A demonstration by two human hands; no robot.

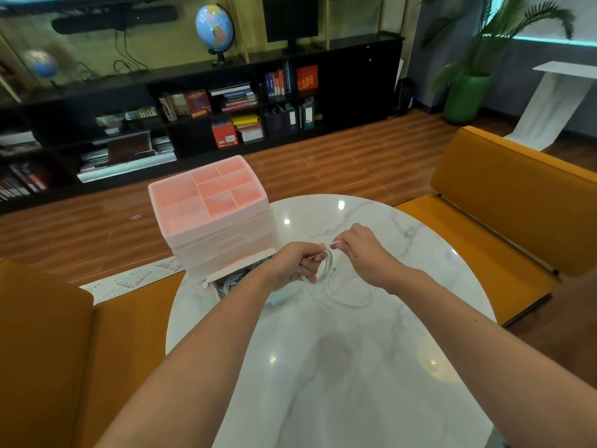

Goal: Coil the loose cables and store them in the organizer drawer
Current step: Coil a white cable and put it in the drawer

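A white cable [329, 273] hangs in loops over the round marble table [339, 367]. My left hand [295, 265] grips the coiled loops. Just right of it, my right hand [361, 250] pinches the cable's end, and the rest of the cable trails in a loose curve on the table below. The pink organizer [210, 202] with a divided top tray stands at the table's far left edge. Its bottom drawer [226, 281] is pulled out toward me, with other pale cables inside, partly hidden by my left forearm.
Orange padded benches [504, 202] flank the table on the right and left. Beyond lies a wooden floor, then a long black shelf unit [193, 105] with books, globes and a monitor. A potted plant [468, 92] stands at the far right.
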